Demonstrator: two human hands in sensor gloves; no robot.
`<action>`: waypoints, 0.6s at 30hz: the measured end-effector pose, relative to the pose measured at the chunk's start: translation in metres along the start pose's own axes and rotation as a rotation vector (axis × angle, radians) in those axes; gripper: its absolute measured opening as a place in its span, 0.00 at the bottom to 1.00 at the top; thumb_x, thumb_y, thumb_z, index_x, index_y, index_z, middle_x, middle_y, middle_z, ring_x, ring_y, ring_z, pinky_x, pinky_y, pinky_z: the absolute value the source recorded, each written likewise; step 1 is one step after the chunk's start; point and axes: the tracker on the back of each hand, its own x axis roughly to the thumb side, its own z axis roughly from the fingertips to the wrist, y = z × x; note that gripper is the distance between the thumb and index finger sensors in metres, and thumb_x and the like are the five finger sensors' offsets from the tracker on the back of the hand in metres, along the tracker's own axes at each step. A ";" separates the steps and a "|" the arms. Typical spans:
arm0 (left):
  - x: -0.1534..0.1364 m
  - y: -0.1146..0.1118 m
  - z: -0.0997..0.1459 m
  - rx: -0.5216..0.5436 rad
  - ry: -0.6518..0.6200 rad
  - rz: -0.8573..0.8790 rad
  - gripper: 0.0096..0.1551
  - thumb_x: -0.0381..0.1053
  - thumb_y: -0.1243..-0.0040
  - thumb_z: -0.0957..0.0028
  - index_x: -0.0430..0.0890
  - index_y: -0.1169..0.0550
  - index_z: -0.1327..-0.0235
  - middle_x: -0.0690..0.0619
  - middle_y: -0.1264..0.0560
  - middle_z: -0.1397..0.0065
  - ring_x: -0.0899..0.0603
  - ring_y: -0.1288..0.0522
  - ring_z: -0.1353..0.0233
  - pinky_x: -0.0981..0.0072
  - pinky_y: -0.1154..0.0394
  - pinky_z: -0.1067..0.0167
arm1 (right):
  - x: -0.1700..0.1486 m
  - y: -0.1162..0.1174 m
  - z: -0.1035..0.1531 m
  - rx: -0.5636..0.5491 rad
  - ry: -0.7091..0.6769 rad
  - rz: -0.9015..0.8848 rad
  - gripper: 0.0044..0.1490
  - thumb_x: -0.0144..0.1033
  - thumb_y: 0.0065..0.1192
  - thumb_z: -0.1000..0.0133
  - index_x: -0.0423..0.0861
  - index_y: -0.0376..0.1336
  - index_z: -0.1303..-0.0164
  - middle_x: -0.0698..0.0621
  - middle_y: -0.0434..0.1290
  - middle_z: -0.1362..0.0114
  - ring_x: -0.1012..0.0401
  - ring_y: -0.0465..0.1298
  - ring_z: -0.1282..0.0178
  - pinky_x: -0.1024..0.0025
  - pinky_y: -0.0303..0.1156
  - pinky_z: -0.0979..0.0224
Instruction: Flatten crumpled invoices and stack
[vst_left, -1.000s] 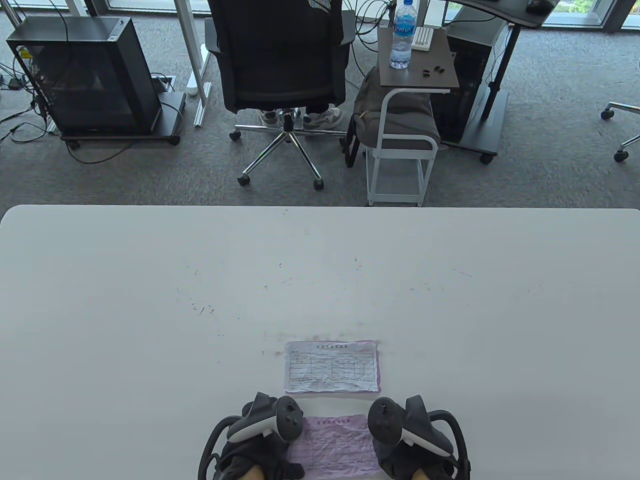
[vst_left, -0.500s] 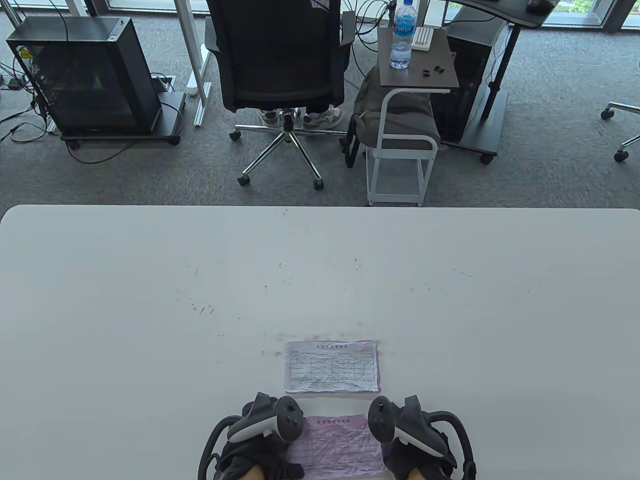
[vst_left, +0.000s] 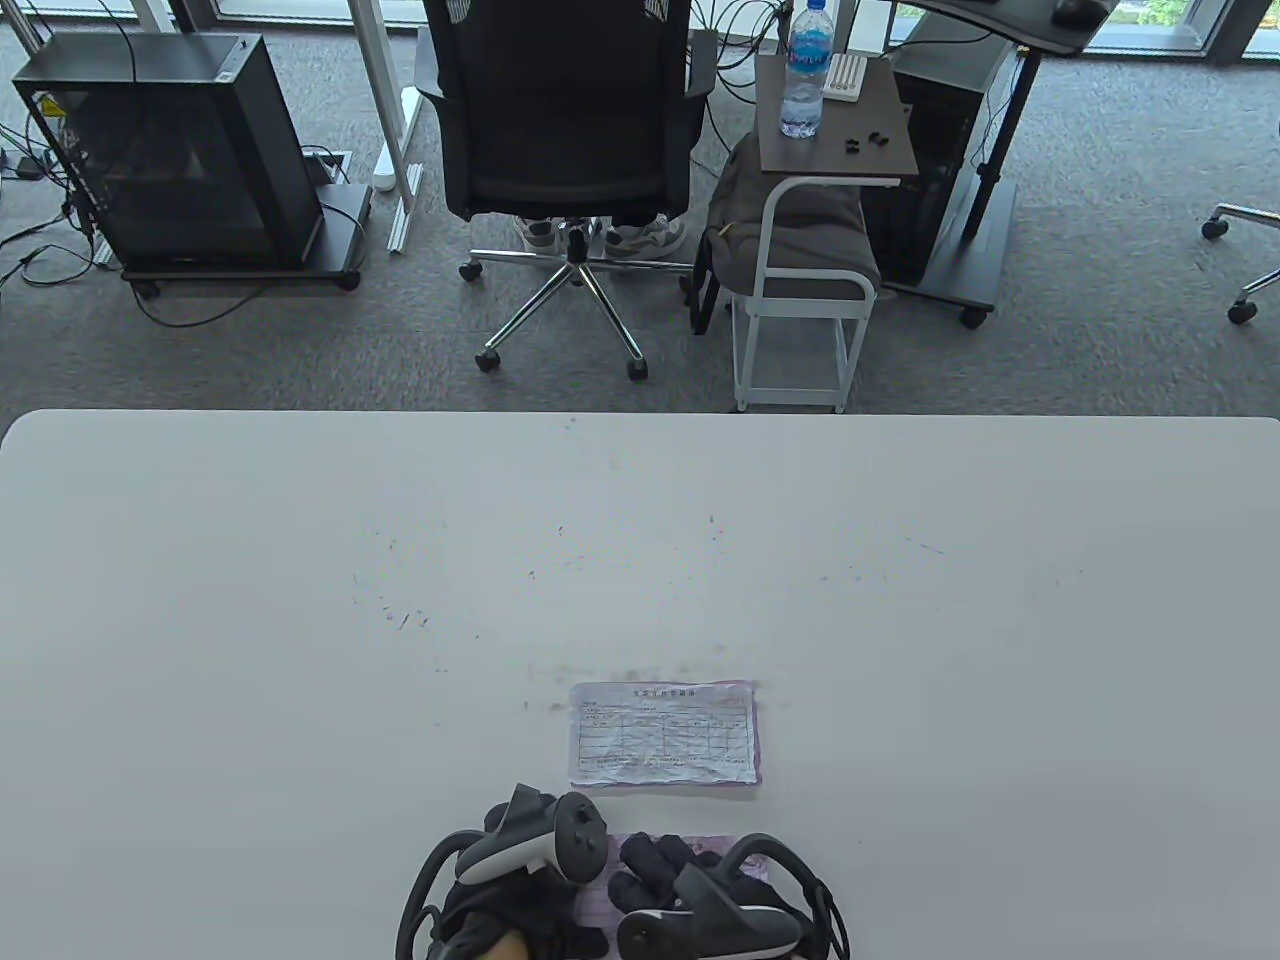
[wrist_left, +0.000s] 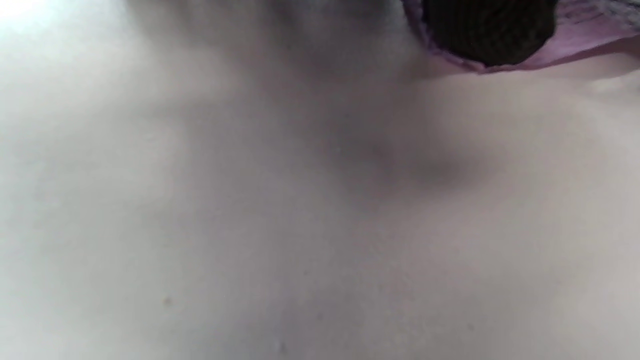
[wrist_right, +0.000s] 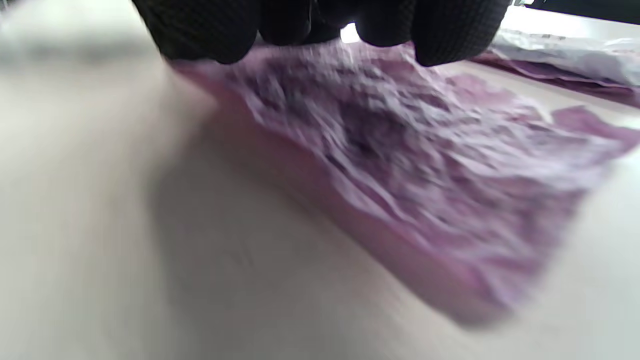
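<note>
Smoothing pink invoice at six o'clock: right hand pressing flat, left hand pinning its edge; next, stacking onto flattened stack at twelve.

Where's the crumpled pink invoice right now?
In the table view the pink invoice lies at the table's near edge, under both hands, just in front of the stack.

No legible text anywhere.

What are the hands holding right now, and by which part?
The pink invoice, pinned flat rather than lifted: the left hand presses its left edge, and the right hand lies across its middle, fingertips on the paper.
</note>
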 end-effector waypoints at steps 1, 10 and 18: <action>0.000 0.000 0.000 -0.001 0.000 0.000 0.56 0.64 0.44 0.46 0.57 0.68 0.29 0.41 0.80 0.29 0.21 0.78 0.28 0.24 0.60 0.34 | -0.001 0.003 -0.001 0.029 0.009 0.008 0.37 0.44 0.52 0.37 0.47 0.44 0.22 0.37 0.42 0.16 0.41 0.53 0.21 0.47 0.64 0.29; 0.001 0.000 0.000 0.000 -0.002 0.002 0.56 0.64 0.44 0.46 0.57 0.68 0.29 0.41 0.80 0.29 0.21 0.78 0.28 0.24 0.60 0.35 | -0.032 0.003 0.009 0.027 0.239 -0.106 0.32 0.40 0.54 0.38 0.43 0.53 0.25 0.37 0.54 0.18 0.42 0.62 0.25 0.47 0.66 0.31; 0.001 -0.001 0.000 0.000 -0.003 0.003 0.56 0.64 0.44 0.46 0.57 0.68 0.29 0.41 0.80 0.29 0.21 0.78 0.29 0.24 0.60 0.35 | -0.047 0.006 0.018 0.033 0.335 -0.150 0.31 0.40 0.55 0.38 0.40 0.55 0.27 0.37 0.52 0.18 0.41 0.59 0.24 0.46 0.63 0.30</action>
